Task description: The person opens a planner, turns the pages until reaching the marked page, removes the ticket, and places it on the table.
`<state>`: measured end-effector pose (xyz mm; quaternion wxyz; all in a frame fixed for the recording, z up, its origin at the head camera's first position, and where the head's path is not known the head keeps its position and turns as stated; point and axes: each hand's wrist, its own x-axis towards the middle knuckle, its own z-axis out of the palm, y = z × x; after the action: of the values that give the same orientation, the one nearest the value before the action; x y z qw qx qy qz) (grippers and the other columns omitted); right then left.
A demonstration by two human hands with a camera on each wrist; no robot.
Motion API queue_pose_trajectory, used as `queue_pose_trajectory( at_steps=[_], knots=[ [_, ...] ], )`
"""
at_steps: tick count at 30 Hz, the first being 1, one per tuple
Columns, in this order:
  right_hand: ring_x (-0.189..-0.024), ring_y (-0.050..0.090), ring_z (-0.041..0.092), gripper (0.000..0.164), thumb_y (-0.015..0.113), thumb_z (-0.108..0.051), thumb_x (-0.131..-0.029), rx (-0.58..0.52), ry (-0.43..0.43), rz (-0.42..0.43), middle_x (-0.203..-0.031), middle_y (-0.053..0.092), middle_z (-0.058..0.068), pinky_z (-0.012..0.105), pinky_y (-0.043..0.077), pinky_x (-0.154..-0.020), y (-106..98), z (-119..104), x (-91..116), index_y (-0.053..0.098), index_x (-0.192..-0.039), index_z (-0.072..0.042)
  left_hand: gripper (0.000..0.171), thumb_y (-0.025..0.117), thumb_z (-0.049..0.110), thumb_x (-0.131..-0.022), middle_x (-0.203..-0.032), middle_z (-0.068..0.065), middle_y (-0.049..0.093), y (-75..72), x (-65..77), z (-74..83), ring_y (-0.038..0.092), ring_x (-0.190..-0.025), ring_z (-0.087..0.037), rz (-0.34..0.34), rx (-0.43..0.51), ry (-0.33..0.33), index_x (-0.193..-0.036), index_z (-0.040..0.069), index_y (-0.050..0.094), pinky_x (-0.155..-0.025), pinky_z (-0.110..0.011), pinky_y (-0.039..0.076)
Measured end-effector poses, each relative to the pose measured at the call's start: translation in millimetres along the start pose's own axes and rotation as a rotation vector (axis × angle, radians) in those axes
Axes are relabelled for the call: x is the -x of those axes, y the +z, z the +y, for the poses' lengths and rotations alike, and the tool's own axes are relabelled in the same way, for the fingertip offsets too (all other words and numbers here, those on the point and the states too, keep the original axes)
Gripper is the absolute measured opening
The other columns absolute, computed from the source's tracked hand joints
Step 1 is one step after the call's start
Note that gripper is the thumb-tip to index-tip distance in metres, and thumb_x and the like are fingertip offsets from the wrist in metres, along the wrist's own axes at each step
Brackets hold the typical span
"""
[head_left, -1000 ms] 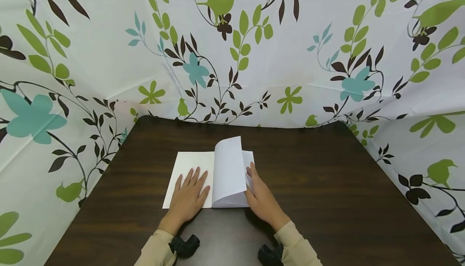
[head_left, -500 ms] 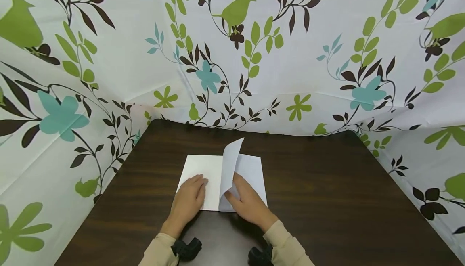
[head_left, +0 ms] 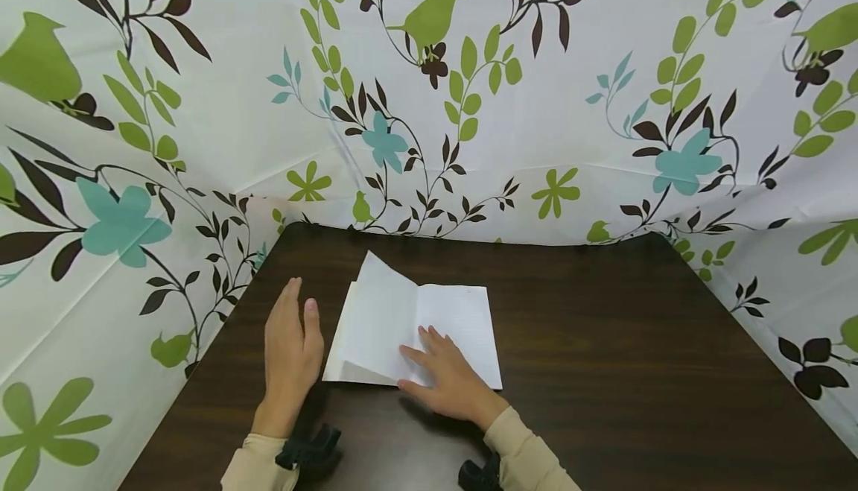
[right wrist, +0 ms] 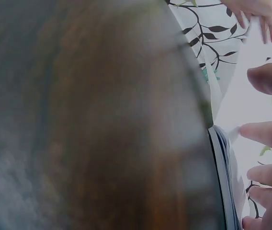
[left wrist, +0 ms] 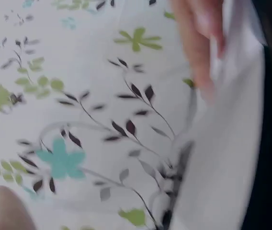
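An open notebook (head_left: 462,312) with white pages lies on the dark table, its right page faintly ruled. One leaf (head_left: 385,312) leans over to the left side, its upper corner lifted and its lower edge curving above the page beneath. My right hand (head_left: 445,375) has its fingers spread over the notebook near the centre fold; the fingertips reach the pages. In the right wrist view the notebook's page edges (right wrist: 227,177) show beside those fingers. Left of the notebook my left hand (head_left: 291,346) is raised, fingers straight, apart from the paper and holding nothing.
The dark wood table (head_left: 603,372) extends around the notebook. A white cloth (head_left: 221,51) printed with leaves, birds and flowers hangs behind and at both sides. A black wrist mount (head_left: 308,448) sits on each sleeve.
The leaf that stood upright at the fold has swung over to the left. My left hand has lifted off the left page and moved left; the right hand's fingers have spread.
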<state>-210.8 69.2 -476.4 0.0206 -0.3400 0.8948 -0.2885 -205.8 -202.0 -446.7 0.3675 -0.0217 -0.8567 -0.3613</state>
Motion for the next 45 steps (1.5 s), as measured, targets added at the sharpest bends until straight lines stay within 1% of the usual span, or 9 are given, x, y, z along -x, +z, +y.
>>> queue_pose_trajectory(
  at_steps=[3, 9, 13, 16, 18, 21, 25, 32, 45],
  knots=[
    [-0.156, 0.022, 0.039, 0.063, 0.055, -0.057, -0.102, 0.032, 0.003, -0.024, -0.164, 0.033, 0.022, 0.060, 0.019, -0.123, 1.6, 1.0, 1.1, 0.059, -0.149, -0.016, 0.055, 0.044, 0.027, -0.111, -0.160, -0.026, 0.039, 5.4, -2.3, 14.4, 0.034, -0.148, -0.046, -0.108, -0.049, 0.061, -0.156, -0.005, 0.038, -0.119, -0.066, 0.022],
    [-0.155, 0.025, 0.038, 0.065, 0.052, -0.062, -0.101, 0.079, -0.013, -0.069, -0.164, 0.035, 0.021, 0.060, 0.019, -0.123, 3.6, 0.2, -0.8, 0.061, -0.147, -0.017, 0.058, 0.041, 0.035, -0.112, -0.164, -0.019, 0.035, 27.6, 9.6, 39.8, 0.028, -0.154, -0.039, -0.439, -0.065, 0.141, -0.159, 0.001, 0.037, -0.122, -0.064, 0.014],
    [-0.155, 0.027, 0.036, 0.066, 0.050, -0.063, -0.102, 0.103, -0.030, -0.083, -0.164, 0.035, 0.020, 0.060, 0.019, -0.124, 5.9, -1.8, -2.7, 0.060, -0.148, -0.017, 0.059, 0.036, 0.043, -0.113, -0.166, -0.015, 0.033, 47.8, 19.5, 34.5, 0.024, -0.156, -0.036, -0.612, -0.084, 0.113, -0.159, 0.007, 0.040, -0.122, -0.066, 0.010],
    [-0.156, 0.025, 0.034, 0.070, 0.048, -0.064, -0.102, 0.090, -0.016, -0.110, -0.165, 0.033, 0.019, 0.056, 0.018, -0.125, 7.7, -2.7, -0.9, 0.056, -0.151, -0.014, 0.058, 0.034, 0.045, -0.113, -0.166, -0.014, 0.033, 58.7, 29.0, 21.1, 0.024, -0.156, -0.037, -0.680, -0.124, 0.059, -0.158, 0.011, 0.043, -0.121, -0.069, 0.008],
    [-0.156, 0.023, 0.032, 0.074, 0.046, -0.066, -0.102, 0.078, 0.011, -0.128, -0.166, 0.031, 0.018, 0.054, 0.018, -0.125, 8.2, -2.1, 1.9, 0.052, -0.153, -0.013, 0.056, 0.036, 0.045, -0.112, -0.165, -0.015, 0.035, 61.6, 36.1, 11.5, 0.025, -0.155, -0.038, -0.699, -0.163, 0.051, -0.157, 0.013, 0.046, -0.119, -0.072, 0.007],
    [-0.156, 0.023, 0.032, 0.077, 0.044, -0.067, -0.102, 0.065, 0.054, -0.117, -0.167, 0.030, 0.016, 0.054, 0.022, -0.124, 6.1, -0.3, 6.1, 0.048, -0.156, -0.013, 0.054, 0.040, 0.043, -0.111, -0.163, -0.016, 0.039, 65.6, 44.0, -3.2, 0.030, -0.153, -0.040, -0.680, -0.208, 0.123, -0.156, 0.013, 0.048, -0.117, -0.073, 0.010],
    [-0.156, 0.024, 0.034, 0.078, 0.045, -0.067, -0.102, 0.050, 0.089, -0.056, -0.166, 0.031, 0.017, 0.057, 0.026, -0.122, 0.4, 2.3, 9.4, 0.046, -0.157, -0.012, 0.056, 0.039, 0.045, -0.111, -0.163, -0.016, 0.040, 71.1, 44.7, -13.0, 0.031, -0.152, -0.039, -0.648, -0.231, 0.227, -0.157, 0.015, 0.046, -0.118, -0.072, 0.013],
    [-0.153, 0.028, 0.040, 0.073, 0.047, -0.056, -0.106, 0.064, 0.094, 0.078, -0.160, 0.039, 0.024, 0.059, 0.022, -0.123, -7.8, 9.1, 15.8, 0.044, -0.155, -0.002, 0.054, 0.046, 0.041, -0.109, -0.162, -0.016, 0.042, 70.5, 39.0, -7.3, 0.032, -0.152, -0.039, -0.663, -0.231, 0.222, -0.155, 0.013, 0.050, -0.118, -0.071, 0.013],
    [-0.149, 0.036, 0.043, 0.076, 0.057, -0.037, -0.105, 0.166, 0.248, 0.330, -0.157, 0.038, 0.033, 0.067, 0.015, -0.121, -23.4, 27.6, 21.9, 0.034, -0.150, 0.020, 0.055, 0.045, 0.041, -0.109, -0.164, -0.014, 0.039, 76.1, 38.3, -5.6, 0.030, -0.153, -0.037, -0.677, -0.253, 0.220, -0.157, 0.014, 0.047, -0.120, -0.069, 0.012]
  ],
)
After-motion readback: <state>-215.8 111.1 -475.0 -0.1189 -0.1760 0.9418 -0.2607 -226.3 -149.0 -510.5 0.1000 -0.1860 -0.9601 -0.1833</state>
